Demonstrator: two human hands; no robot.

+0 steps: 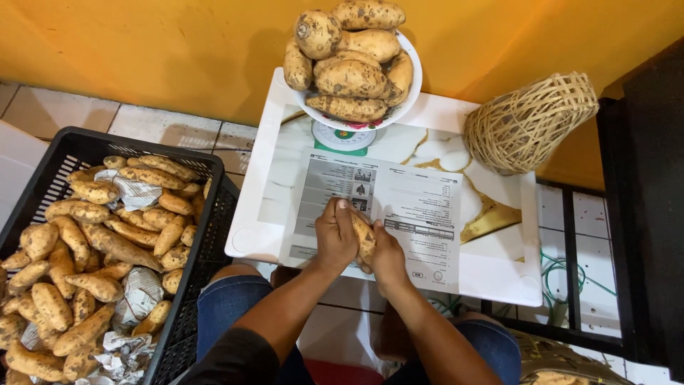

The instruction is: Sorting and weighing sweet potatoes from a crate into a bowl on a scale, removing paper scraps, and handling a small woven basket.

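Both hands clasp one sweet potato (365, 239): left hand (335, 235) wraps its upper side, right hand (388, 255) cups underneath, above the printed sheet (420, 207).

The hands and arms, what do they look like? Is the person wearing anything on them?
Both hands, the left hand and the right hand, are bare: no gloves, rings or watch show. The forearms are bare too. A dark sleeve covers the left upper arm near the bottom edge. No sleeve shows on the right arm.
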